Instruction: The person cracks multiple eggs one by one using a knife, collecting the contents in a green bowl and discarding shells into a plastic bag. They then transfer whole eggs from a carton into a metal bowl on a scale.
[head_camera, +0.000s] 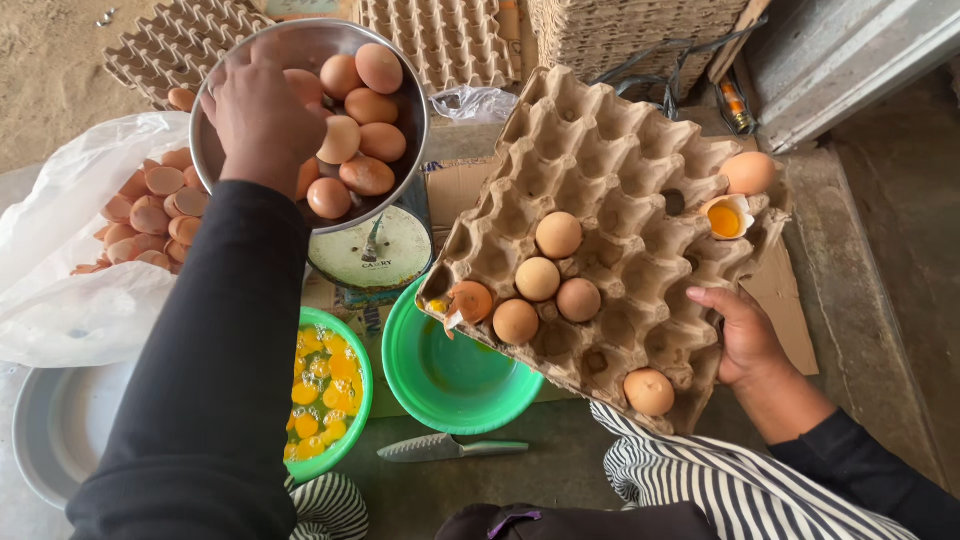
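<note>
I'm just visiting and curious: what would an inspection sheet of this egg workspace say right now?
Surface: grey floor with flattened cardboard under the scale.
Job's things: metal bowl of brown eggs on the scale; tilted egg tray with several whole eggs, one broken egg showing yolk, one cracked egg.
Clutter: green bowl of yolks, second green bowl, knife, plastic bag of eggshells, metal plate, stacked trays.
Grip: left hand in the metal bowl among eggs; right hand holds the tray's edge.
Cables: dark cable by the tray stacks.
Surroundings: sandy ground, concrete step.
</note>
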